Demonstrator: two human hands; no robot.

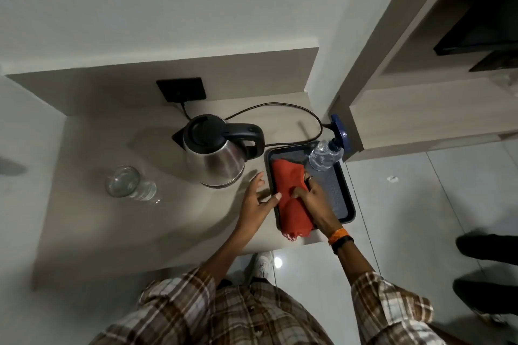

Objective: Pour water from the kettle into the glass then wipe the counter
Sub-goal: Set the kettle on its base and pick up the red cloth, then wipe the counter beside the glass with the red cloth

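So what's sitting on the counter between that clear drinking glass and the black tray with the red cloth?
The head view shows the steel electric kettle with black lid between the glass and the tray, plus the open left hand.

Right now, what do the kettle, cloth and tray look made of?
Kettle: polished steel body, going by the mirror-like reflections; lid and handle look like matte black plastic.
Cloth: soft red fabric, creased, frayed at one end.
Tray: probably dark plastic with a dotted, textured floor.

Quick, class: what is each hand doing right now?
Left hand: open, holding nothing, thumb touching the red cloth.
Right hand: closed on the red cloth, over the tray.
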